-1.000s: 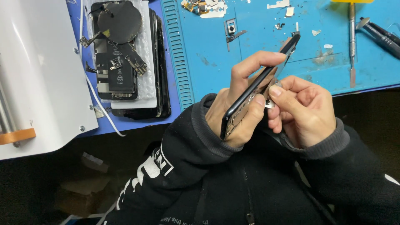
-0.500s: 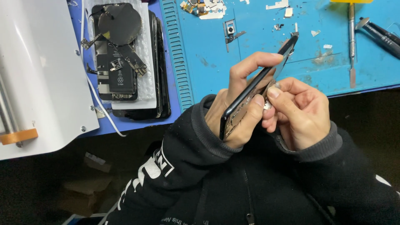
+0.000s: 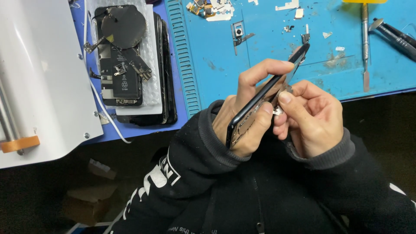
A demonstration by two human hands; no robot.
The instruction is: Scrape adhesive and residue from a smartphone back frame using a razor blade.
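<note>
Mid-frame, the left hand [image 3: 242,117] grips a tilted phone [image 3: 268,93]; the right hand [image 3: 310,119] pinches a small part [image 3: 278,110] against it.

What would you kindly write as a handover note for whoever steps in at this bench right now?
Left hand: grips the black phone frame edge-up over the lap.
Right hand: fingertips pinch a small silvery part at the frame's open side.
On the blue mat: loose small parts, a metal spudger, dark tools.
At the left: a stack of opened phones beside a white machine.
Done: frame already stripped open. Left: the small part is not yet clear of the frame.
</note>
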